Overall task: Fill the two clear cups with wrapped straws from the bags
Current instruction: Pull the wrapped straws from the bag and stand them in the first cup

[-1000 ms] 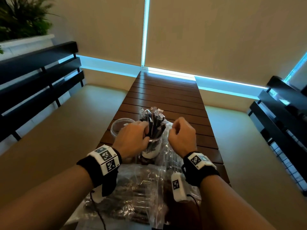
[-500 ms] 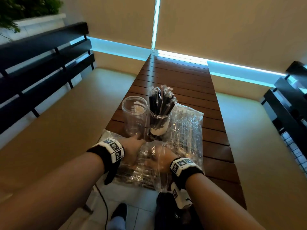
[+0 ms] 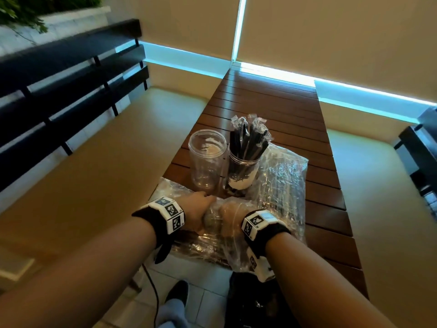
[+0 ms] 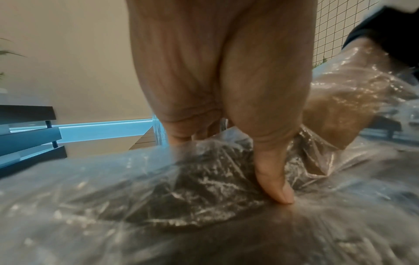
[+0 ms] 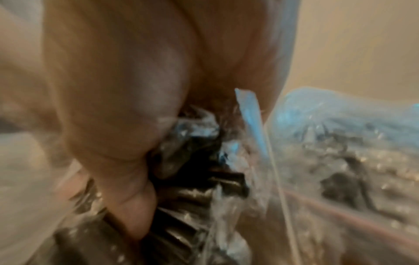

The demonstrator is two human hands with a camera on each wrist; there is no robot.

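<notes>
Here our right hand (image 3: pixel 233 215), inside the near bag (image 3: pixel 179 192), grips wrapped straws (image 5: pixel 204 190); left hand (image 3: pixel 197 213) pinches the bag from outside.

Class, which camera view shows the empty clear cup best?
The head view: the empty clear cup stands upright, whole, left of the straw-filled cup. The left wrist view shows at most a clear sliver behind the fingers; the right wrist view shows none of it.
</notes>
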